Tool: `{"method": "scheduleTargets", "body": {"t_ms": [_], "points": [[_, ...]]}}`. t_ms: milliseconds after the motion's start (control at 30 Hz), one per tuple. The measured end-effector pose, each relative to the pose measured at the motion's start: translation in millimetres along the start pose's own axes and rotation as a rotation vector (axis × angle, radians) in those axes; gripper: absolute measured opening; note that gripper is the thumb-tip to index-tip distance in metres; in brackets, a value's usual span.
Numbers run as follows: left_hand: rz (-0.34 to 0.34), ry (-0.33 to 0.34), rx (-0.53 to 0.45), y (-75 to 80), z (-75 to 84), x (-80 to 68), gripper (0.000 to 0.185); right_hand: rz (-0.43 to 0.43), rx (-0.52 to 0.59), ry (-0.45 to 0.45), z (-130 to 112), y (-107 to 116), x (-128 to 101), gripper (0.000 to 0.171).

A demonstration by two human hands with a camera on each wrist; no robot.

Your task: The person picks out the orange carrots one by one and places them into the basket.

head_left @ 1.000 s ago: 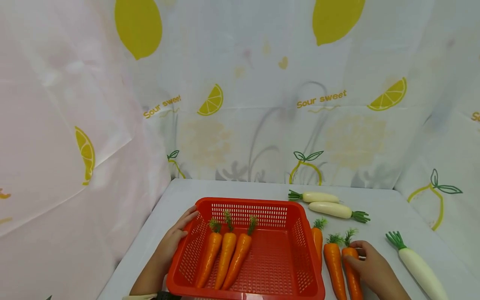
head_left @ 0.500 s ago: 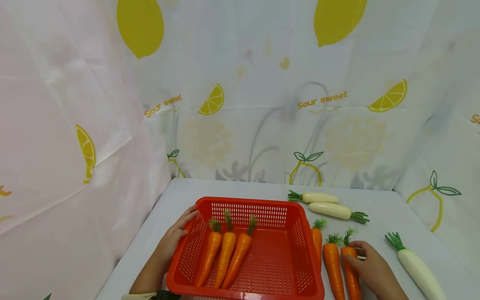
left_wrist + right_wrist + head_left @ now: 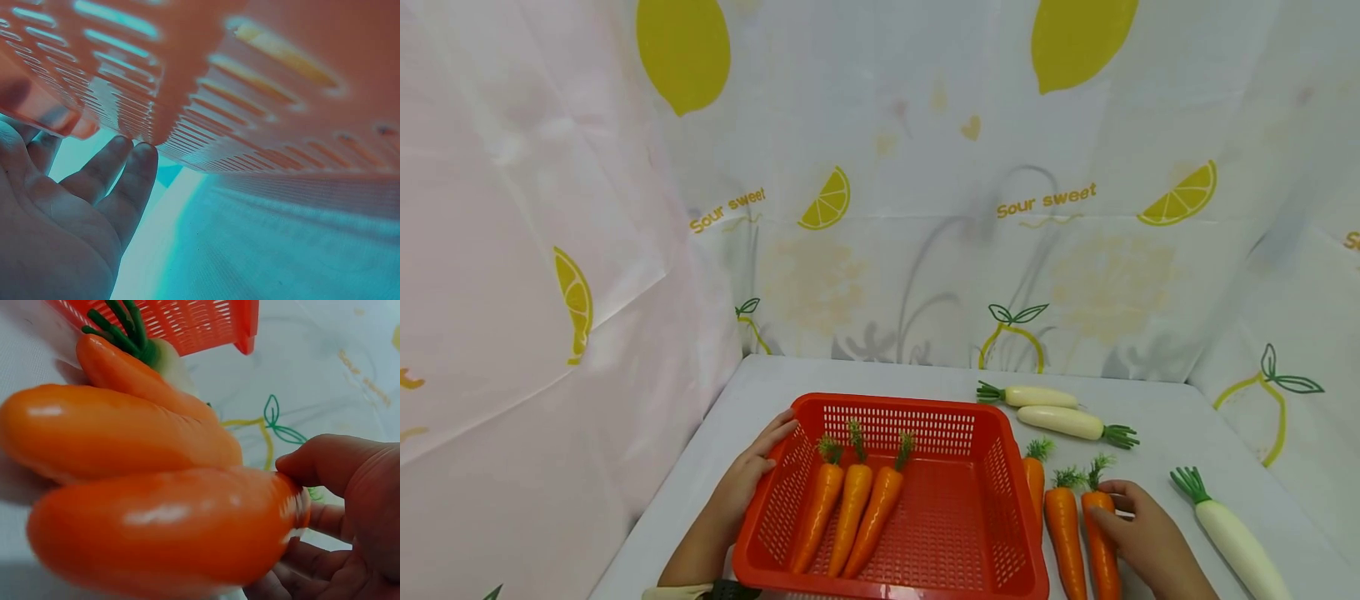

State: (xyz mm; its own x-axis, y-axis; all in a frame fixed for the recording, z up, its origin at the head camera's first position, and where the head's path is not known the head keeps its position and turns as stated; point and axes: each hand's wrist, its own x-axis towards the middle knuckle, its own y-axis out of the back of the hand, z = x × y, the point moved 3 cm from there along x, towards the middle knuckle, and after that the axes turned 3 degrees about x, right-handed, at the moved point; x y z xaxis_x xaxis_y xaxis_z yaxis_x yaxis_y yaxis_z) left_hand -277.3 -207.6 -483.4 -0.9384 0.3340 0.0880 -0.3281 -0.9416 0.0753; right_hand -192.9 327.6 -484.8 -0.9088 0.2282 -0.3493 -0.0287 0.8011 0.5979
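Your right hand (image 3: 1150, 542) had its thumb and fingers pinched round the carrot (image 3: 1101, 546) lying rightmost of three outside the basket (image 3: 992, 542), near the table's (image 3: 1157, 417) front edge. To lift it cleanly you needed to grip nearer its thick top and raise it clear of the neighbouring carrot (image 3: 1064, 533), which lay touching or nearly so. Your left hand (image 3: 741, 487) rested on the basket's left wall, fingers fairly straight and holding nothing, steadying it. Three carrots (image 3: 850, 517) lay inside by that wall. The carrot's tip was cut off by the frame edge, and the left wrist view was too blurred to show contact.
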Motion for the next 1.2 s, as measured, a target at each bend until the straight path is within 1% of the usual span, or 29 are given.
{"method": "scheduleTargets", "body": {"t_ms": [300,600,833,1200], "points": [[0.003,0.002,0.004,-0.3,0.5,0.2,0.066,-0.002,0.09,0.007,-5,0,-4,0.079],[-0.01,-0.022,0.017,0.6,0.3,0.0,0.065,-0.004,0.161,0.028,-9,1,-4,0.084],[-0.008,-0.018,0.015,2.0,0.4,0.4,0.064,0.035,0.179,0.041,-19,-1,-7,0.078],[-0.014,-0.019,-0.008,0.4,0.4,0.2,0.063,0.055,0.187,0.084,-36,1,-15,0.069]]}}
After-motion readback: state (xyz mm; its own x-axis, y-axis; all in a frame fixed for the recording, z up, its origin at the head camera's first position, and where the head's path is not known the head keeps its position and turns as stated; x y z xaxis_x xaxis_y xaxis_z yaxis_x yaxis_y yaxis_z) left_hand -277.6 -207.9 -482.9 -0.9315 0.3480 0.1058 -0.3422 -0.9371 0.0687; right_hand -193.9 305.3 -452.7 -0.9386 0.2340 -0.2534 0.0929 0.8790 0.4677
